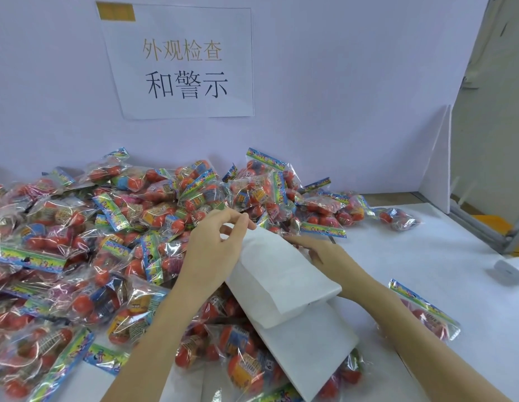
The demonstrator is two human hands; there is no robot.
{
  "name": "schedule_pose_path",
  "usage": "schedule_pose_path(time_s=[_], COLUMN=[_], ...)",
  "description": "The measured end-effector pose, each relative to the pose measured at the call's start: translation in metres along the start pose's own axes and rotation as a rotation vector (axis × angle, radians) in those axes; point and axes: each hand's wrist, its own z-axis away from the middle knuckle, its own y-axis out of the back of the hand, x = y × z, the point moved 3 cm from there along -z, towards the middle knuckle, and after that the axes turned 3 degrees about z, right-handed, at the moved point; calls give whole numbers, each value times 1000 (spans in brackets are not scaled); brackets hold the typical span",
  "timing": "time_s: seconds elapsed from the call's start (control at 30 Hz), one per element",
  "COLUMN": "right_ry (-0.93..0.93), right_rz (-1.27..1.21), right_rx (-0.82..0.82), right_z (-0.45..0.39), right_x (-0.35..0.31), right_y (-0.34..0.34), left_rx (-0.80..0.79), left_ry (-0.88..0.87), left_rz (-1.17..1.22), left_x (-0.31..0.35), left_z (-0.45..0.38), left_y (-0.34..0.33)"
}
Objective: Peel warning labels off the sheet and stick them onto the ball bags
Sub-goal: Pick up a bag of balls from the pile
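Head view. White tabletop [426,256], partition wall behind it.

Label sheet [281,274]: white, top layer folded or lifted over a second white layer beneath; lies tilted near the middle of the tabletop, its lower end resting on bags at the front edge. Print on the labels cannot be read.

Left hand [214,245]: at the sheet's far-left corner. Thumb and forefinger curled together, pinching at the sheet's top edge; whether they hold a peeled label or the sheet itself cannot be told.

Right hand [319,250]: on the sheet's right edge, fingers curled around that edge with the tips hidden behind the paper; grips the sheet.

Ball bags [93,242]: clear bags of red balls with coloured header strips, heaped over the left half of the tabletop, back to the wall and forward to the front edge. One lone bag [426,311] lies toward the right edge, just beside the right forearm.

White roll [510,271] near the right edge. Paper sign [183,65] with printed characters on the wall.
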Motion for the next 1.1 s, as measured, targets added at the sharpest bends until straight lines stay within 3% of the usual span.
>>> schedule_pose_path(time_s=[0.17, 0.3, 0.37, 0.53, 0.67, 0.83, 0.97, 1.1], right_ry=[-57, -102, -174, -355, -375, -278, -60, 133], right_rz=[-50, -244, -381, -501, -786, -863, -577, -615], right_rx=[285, 397, 374, 85, 151, 239, 566, 739], right_z=[0, -2, -3, -7, -9, -10, -3, 9], right_x=[4, 11, 16, 27, 26, 19, 3, -15], right_y=[7, 12, 8, -6, -4, -2, 13, 30], left_rx=[-13, -24, -41, -139, -169, -180, -204, -211], left_ry=[-6, -4, -4, -24, -32, -42, -82, -94], left_rz=[-41, -58, -62, -116, -147, -189, -254, -298], left_x=[-1, -6, -7, -8, -4, -1, 0, -1], left_z=[0, -1, -1, 2, 4, 6, 6, 6], left_y=[0, -1, -3, -9, -12, -12, -12, -14])
